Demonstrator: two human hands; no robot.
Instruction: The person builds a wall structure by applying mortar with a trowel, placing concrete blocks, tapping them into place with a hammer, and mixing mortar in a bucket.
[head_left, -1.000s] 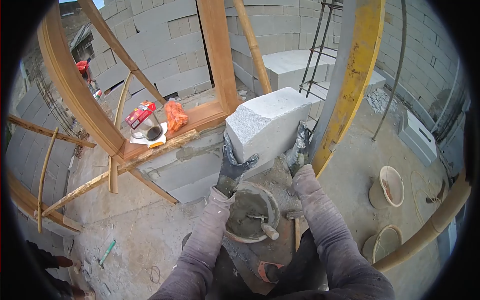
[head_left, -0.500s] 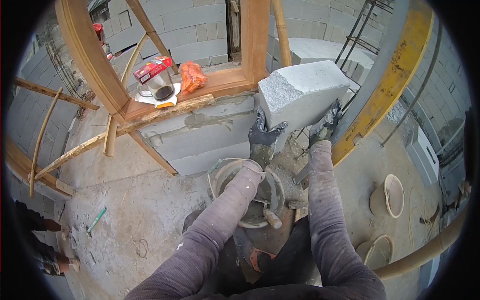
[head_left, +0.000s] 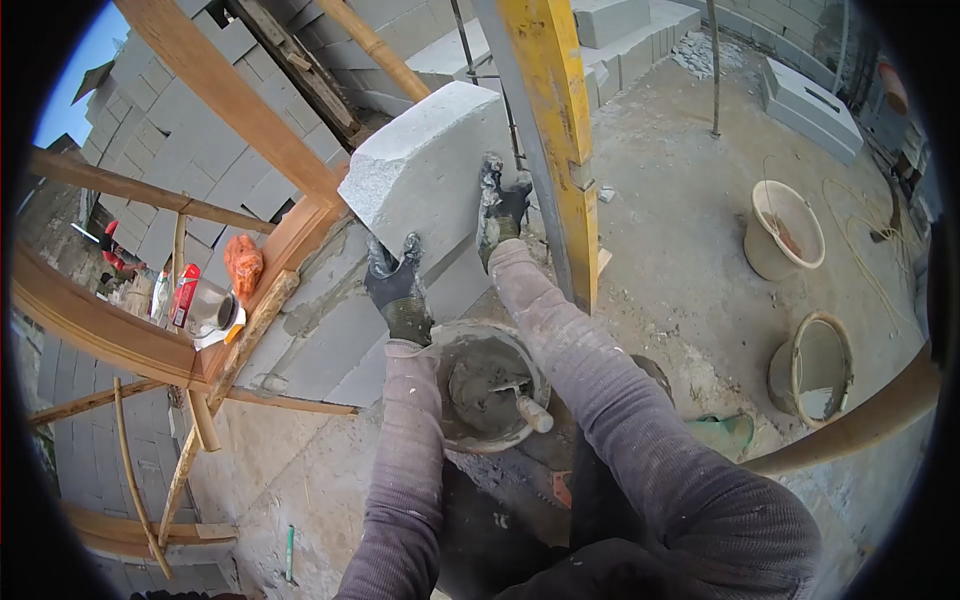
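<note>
A pale aerated concrete block (head_left: 440, 155) with a rough, broken left end sits at the end of the low block wall (head_left: 335, 330), between the wooden window frame and a yellow-grey upright. My left hand (head_left: 397, 285), in a dark mortar-smeared glove, presses its spread thumb and fingers to the block's near lower edge. Gloved the same way, my right hand (head_left: 502, 205) grips the block's right end beside the upright. Below my hands stands a bucket of grey mortar (head_left: 470, 440), with a trowel (head_left: 532, 410) resting in it. The block's underside is hidden.
The yellow upright (head_left: 545, 120) rises close to my right hand. On the wooden window frame (head_left: 290, 235) are an orange bag (head_left: 243, 265) and a glass jug (head_left: 210, 305). Two buckets (head_left: 785, 230) (head_left: 812, 365) stand at right. A bamboo pole (head_left: 850, 420) crosses the lower right.
My view has swung to the right and tilted. Both hands remain on the block, which now sits closer against the window frame's corner and the upright.
</note>
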